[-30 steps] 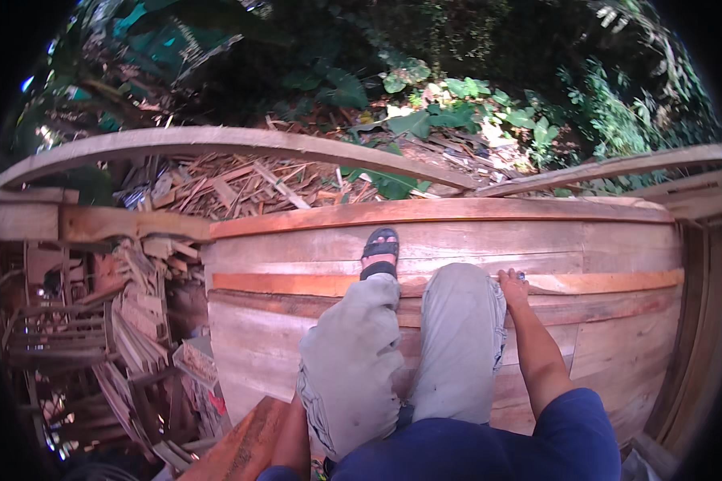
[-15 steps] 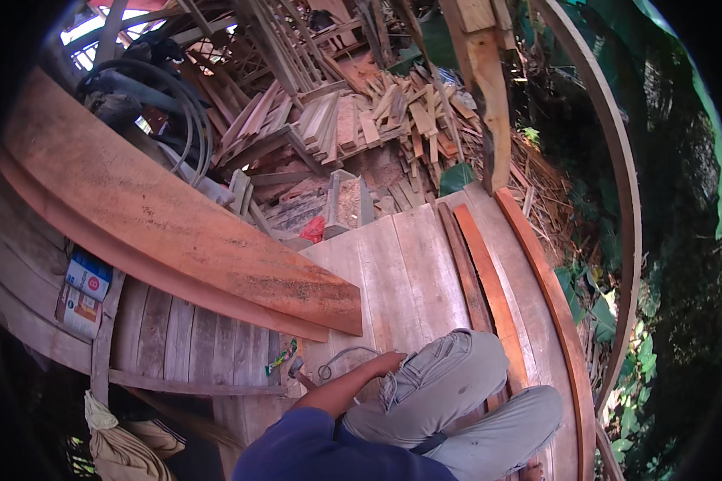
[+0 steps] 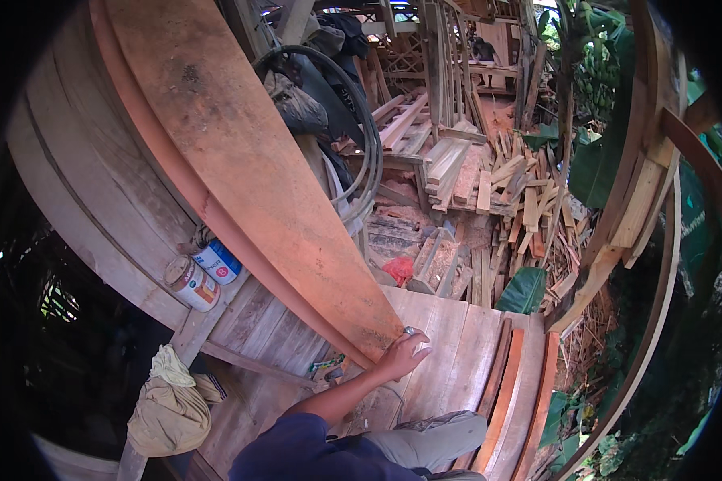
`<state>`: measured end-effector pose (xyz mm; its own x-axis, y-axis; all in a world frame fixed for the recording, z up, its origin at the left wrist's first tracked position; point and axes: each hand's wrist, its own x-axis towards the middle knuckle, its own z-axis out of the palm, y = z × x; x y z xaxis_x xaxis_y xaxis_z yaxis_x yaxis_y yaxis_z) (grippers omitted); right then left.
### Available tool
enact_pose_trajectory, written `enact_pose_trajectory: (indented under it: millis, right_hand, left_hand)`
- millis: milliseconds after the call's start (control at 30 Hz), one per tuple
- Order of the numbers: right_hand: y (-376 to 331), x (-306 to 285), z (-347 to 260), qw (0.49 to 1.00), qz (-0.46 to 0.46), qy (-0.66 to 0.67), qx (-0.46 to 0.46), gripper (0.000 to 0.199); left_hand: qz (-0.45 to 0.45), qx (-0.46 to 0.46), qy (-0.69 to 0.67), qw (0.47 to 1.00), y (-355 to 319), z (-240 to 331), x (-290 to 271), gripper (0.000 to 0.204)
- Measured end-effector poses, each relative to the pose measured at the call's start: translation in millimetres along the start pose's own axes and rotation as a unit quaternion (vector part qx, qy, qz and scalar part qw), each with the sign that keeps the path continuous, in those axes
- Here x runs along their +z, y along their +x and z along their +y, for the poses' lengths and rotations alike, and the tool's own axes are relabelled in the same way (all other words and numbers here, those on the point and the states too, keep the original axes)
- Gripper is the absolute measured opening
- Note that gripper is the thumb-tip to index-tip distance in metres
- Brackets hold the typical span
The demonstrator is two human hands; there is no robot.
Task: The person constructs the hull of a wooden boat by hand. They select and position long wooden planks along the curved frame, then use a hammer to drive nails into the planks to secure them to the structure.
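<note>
A long, broad reddish-brown plank (image 3: 273, 184) slants from the upper left down to the work surface. At its lower end is my left hand (image 3: 401, 357), with fingers curled about the corner of the wood and something shiny, perhaps a ring, on one finger. A second plank edge (image 3: 208, 216) runs along beneath the broad one. Next to my left forearm lie a small green packet (image 3: 325, 365) and a dark tool head (image 3: 334, 373), partly hidden. My right hand is out of view.
Two cans, one orange-and-white (image 3: 194, 285) and one blue-and-white (image 3: 218, 263), stand beside the plank. A tan cloth (image 3: 168, 405) hangs at the lower left. Narrow boards (image 3: 501, 397) lie at the right. Beyond are black hose coils (image 3: 369, 152), scrap wood (image 3: 529, 196) and a distant person (image 3: 483, 50).
My left hand has moved from by my knee to the plank's lower end. The view has turned left, so the plank and cans appear farther right.
</note>
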<state>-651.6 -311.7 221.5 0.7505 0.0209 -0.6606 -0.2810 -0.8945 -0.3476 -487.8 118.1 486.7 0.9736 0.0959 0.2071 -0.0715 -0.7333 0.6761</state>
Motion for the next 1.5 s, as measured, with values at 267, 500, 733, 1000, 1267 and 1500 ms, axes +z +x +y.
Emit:
enact_pose_trajectory:
  millis: [267, 500, 733, 1000, 1267, 1500]
  right_hand:
    - [-45, -160, -137, 0.992, 0.022, -0.006, -0.122, 0.055]
    - [-100, -200, -197, 0.987, 0.029, 0.017, -0.159, 0.053]
    - [-164, -160, -125, 0.993, 0.057, 0.068, -0.076, 0.052]
    - [-218, -86, -58, 0.972, 0.161, 0.151, -0.084, 0.050]
    - [-285, -303, -333, 0.892, 0.256, 0.218, -0.303, 0.070]
    - [-297, -307, -367, 0.871, 0.189, 0.279, -0.356, 0.060]
  left_hand:
    - [0.524, 0.104, 0.250, 0.807, 27, 156, -347, 0.060]
    - [0.549, 0.025, -0.048, 0.834, 80, 169, -499, 0.051]
    - [0.579, -0.009, -0.033, 0.814, 107, 153, -504, 0.046]
    - [0.502, 0.098, -0.421, 0.749, 79, 225, -485, 0.034]
    - [0.413, 0.076, -0.443, 0.792, 63, 260, -487, 0.047]
    - [0.308, 0.054, -0.525, 0.791, 56, 279, -469, 0.052]
